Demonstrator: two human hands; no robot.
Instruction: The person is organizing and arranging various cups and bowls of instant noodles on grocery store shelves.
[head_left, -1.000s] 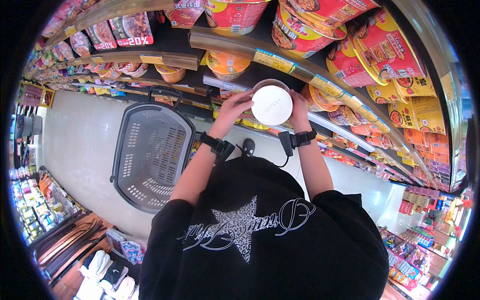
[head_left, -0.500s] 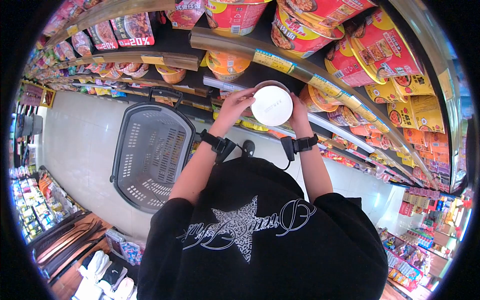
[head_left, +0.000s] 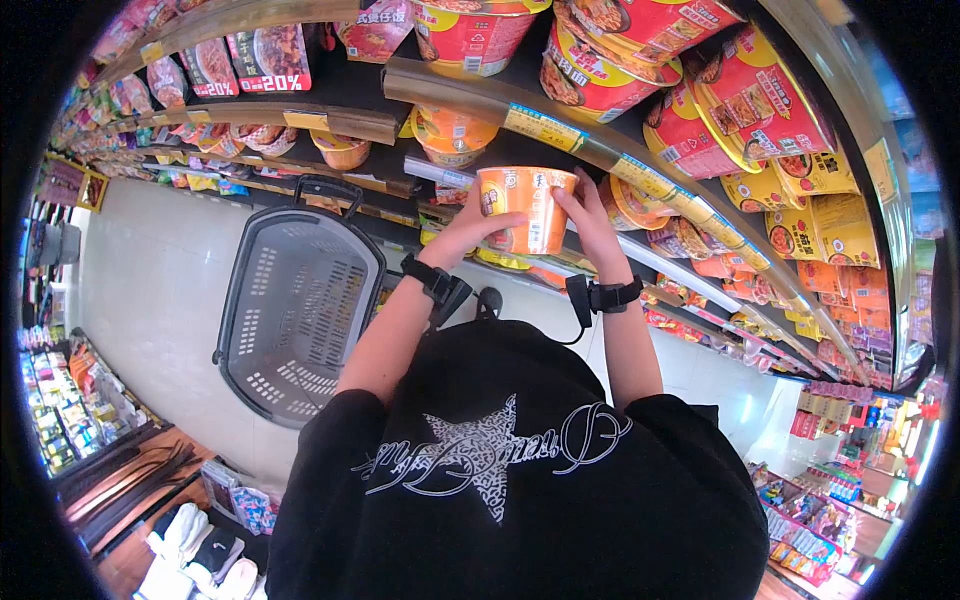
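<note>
The orange noodle cup (head_left: 527,212) sits in front of the shelf (head_left: 600,150), gripped at its sides by the left hand (head_left: 468,228) and right hand (head_left: 590,215). With mostly fingers pinching the walls, it could slip and drop to the floor (head_left: 150,270) beside the basket (head_left: 300,300), or bump the cups (head_left: 455,128) behind.

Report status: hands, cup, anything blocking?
Both left hand and right hand shut on orange noodle cup. Cup held before shelf rail. Apart at left, grey basket on floor; nothing blocking cup.
</note>
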